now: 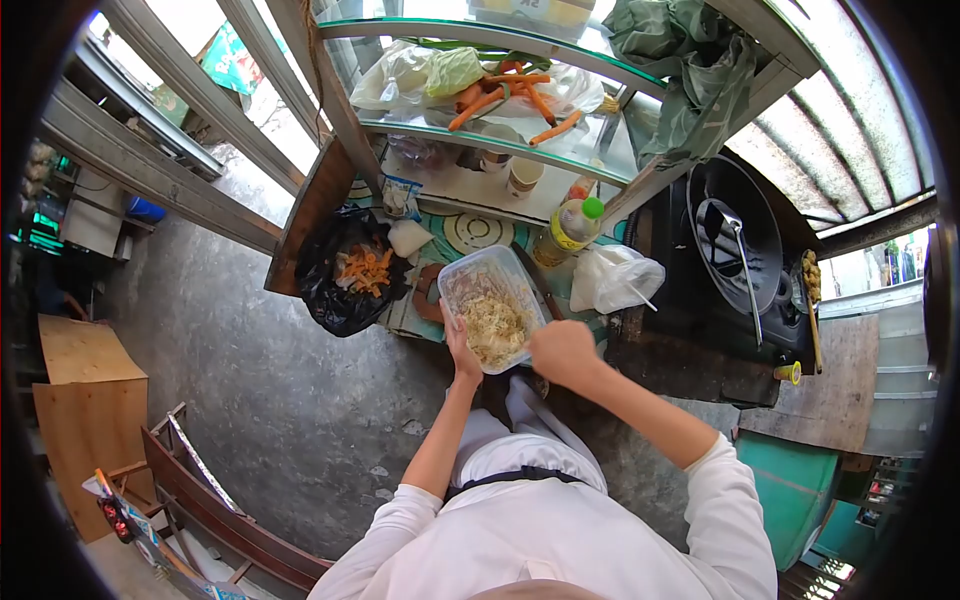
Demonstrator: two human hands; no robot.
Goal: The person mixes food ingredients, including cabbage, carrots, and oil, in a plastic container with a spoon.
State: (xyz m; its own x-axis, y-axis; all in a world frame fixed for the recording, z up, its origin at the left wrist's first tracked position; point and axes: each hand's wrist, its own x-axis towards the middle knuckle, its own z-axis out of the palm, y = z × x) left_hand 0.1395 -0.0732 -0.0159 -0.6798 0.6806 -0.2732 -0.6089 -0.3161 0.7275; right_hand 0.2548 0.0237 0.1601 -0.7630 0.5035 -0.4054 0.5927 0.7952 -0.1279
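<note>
A clear plastic container (462,270) tilts toward me at the counter's front edge, with a pale yellowish shredded mixture (492,325) in its lower half. My left hand (462,348) is closed on the container's left side, thumb along the wall. Over the lower right rim, my right hand (562,354) makes a fist. A thin, blurred shape seems to run from it into the mixture, but its kind is hidden. Just behind the container lie a dark knife-like blade (537,283) and a brown wooden piece (428,292).
A black plastic bag (338,312) with orange peelings (366,270) hangs at left. A green-capped bottle (568,232) and white plastic bag (617,279) stand right. Beyond, a wok (735,240) with a ladle (746,270) sits on the stove. Carrots (520,90) and cabbage (453,73) lie on a glass shelf.
</note>
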